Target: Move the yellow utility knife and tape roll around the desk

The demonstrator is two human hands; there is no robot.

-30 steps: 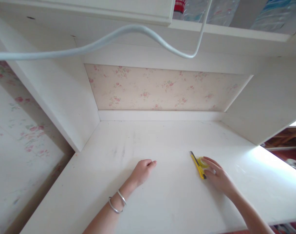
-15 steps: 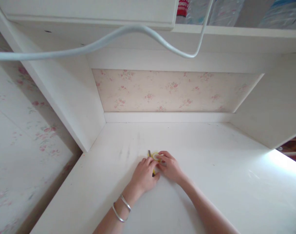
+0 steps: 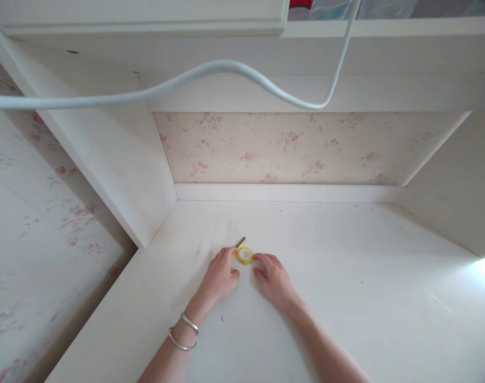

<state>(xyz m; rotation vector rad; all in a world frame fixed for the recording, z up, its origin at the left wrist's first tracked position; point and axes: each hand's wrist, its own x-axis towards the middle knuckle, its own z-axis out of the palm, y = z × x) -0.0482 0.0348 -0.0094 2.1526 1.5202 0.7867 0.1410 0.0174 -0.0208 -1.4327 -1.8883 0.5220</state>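
My left hand (image 3: 219, 274) rests on the desk with its fingers curled over the handle of a yellow utility knife (image 3: 239, 244). The knife's dark tip points away and to the right; most of the handle is hidden beneath the fingers. Just right of it, a small yellow-edged roll of tape (image 3: 245, 256) lies flat, its round core facing up. At the roll's right side is my right hand (image 3: 275, 277), thumb and fingers apart, the index fingertip at or very near its rim. Nothing shows in that hand.
The white desktop (image 3: 338, 303) has small dark marks. A white cable (image 3: 226, 66) crosses close in front of the view. Overhead is a cabinet (image 3: 147, 16) with plastic-wrapped things on its shelf. White side panels (image 3: 110, 154) and a floral-papered wall (image 3: 266, 146) enclose the back.
My hands have moved apart, the right one off the tape's top. The tape has shifted left and lies uncovered. The knife has turned, its tip now leaning right. The view has shifted slightly.
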